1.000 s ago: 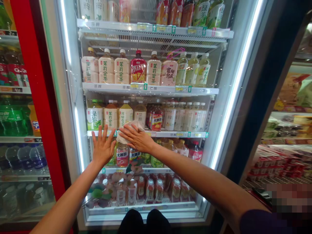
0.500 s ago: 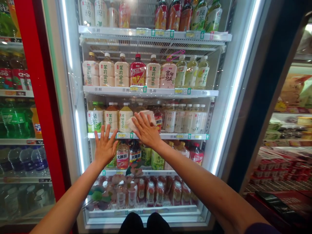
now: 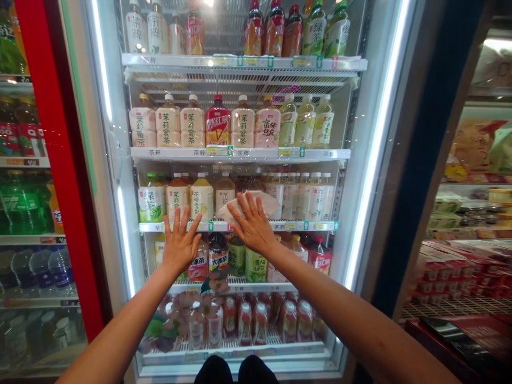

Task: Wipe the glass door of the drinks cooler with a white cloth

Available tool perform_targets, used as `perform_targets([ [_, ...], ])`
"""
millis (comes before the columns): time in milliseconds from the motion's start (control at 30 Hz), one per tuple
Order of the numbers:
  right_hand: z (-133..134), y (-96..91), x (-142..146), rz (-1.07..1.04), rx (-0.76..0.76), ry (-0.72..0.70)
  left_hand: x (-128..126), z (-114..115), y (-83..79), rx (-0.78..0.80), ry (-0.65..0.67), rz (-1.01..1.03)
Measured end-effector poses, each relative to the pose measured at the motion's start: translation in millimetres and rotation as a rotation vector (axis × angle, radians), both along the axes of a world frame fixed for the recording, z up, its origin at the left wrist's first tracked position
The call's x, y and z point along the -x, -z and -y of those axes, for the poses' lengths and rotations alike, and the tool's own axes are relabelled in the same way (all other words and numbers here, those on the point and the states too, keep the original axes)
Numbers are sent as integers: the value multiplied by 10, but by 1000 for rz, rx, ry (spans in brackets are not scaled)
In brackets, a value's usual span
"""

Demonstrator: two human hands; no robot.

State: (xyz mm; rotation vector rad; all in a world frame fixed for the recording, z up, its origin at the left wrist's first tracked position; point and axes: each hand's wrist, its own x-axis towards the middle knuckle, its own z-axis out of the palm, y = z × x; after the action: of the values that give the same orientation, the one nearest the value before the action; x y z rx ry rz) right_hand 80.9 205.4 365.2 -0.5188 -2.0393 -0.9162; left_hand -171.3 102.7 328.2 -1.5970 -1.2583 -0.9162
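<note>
My right hand (image 3: 251, 223) presses a white cloth (image 3: 264, 201) flat against the glass door (image 3: 240, 176) of a lit drinks fridge, at the level of the third shelf. Its fingers are spread over the cloth. My left hand (image 3: 181, 242) lies flat and empty on the same glass, a little lower and to the left, fingers apart. Behind the glass stand rows of tea bottles (image 3: 192, 124) on white wire shelves.
A red-framed fridge (image 3: 40, 176) with soda and water bottles stands at the left. At the right a dark door frame (image 3: 428, 149) borders open shelves of packaged goods (image 3: 476, 213). My shoes (image 3: 236, 370) show at the bottom edge.
My right hand has slid the cloth to the right and slightly up across the glass. My left hand has shifted a little to the right, still flat on the door.
</note>
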Motion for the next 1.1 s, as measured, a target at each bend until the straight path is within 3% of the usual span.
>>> perform_targets([
  [133,-75,157,-280,199,-29,-14,-104,-13,19,10,2,-49],
  [300,-202,187,-653,-159,10,102,-293,-83,35,18,21,-87],
  [467,-263,232,-831,-32,-5,86,-598,-252,-46,5,60,-126],
  [633,-309,272,-1018,-333,48,213,-918,-367,-117,-14,95,-151],
  [733,-310,359,-1106,-289,41,207,-1051,-368,-104,-19,115,-175],
  [833,-337,386,-1265,-188,-3,162,-1099,-342,-75,-24,134,-199],
  [1000,-385,407,-1483,-579,108,240,-1053,-339,-105,-46,123,-180],
  [1100,-377,559,-1436,-500,114,224,-1047,-340,-144,-45,118,-170],
])
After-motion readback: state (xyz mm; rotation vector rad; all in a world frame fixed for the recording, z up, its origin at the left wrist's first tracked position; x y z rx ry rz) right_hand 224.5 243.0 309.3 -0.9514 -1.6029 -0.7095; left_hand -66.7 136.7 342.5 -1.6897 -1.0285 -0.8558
